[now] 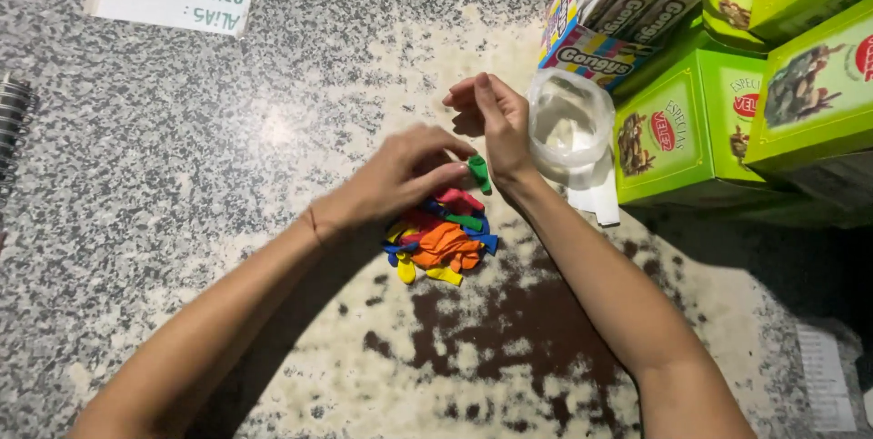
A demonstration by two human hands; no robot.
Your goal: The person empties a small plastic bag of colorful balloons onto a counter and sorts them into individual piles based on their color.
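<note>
Two bare forearms reach in from the bottom edge over a speckled granite counter (182, 130). Left hand (400, 175) is curled, its fingertips pinching a green balloon (478, 171) above a heap of uninflated coloured balloons (441, 241) lying on the counter just at its five o'clock. Right hand (496, 121) sits at two o'clock of the left, fingers loosely bent; whether it grips anything I cannot tell. At its three o'clock, just beside it, is a clear plastic bag (570, 125), with green boxes (682, 134) beyond.

Balloons (441, 243) on counter (227, 175), under hands (455, 152)
</note>
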